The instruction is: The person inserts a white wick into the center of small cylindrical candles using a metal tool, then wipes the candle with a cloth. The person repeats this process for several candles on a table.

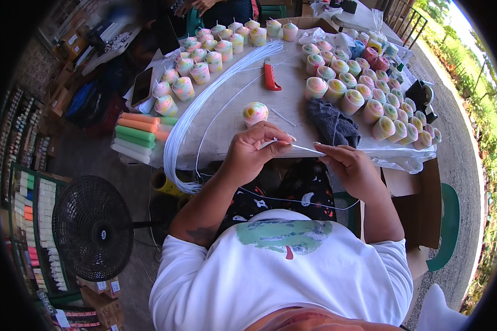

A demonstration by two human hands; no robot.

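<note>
Over the table's near edge, my left hand (261, 148) pinches one end of a short white wick (306, 148). The fingers of my right hand (345, 166) close on its other end, so it runs between the two hands. Just beyond my left hand stands a small pastel-speckled candle (255, 114). A cut piece of wick (283, 117) lies to its right. Farther back is a red utility knife (270, 76). A long bundle of white wicks (196, 113) curves across the table's left part and hangs over the near edge.
Wicked candles (200, 72) stand in rows at the far left; many more candles (352, 101) fill the right. A dark cloth (333, 122) lies between. Orange, green and white candle sticks (135, 137) sit at the left corner. A black fan (94, 229) stands left. Another person's hand (203, 5) shows beyond.
</note>
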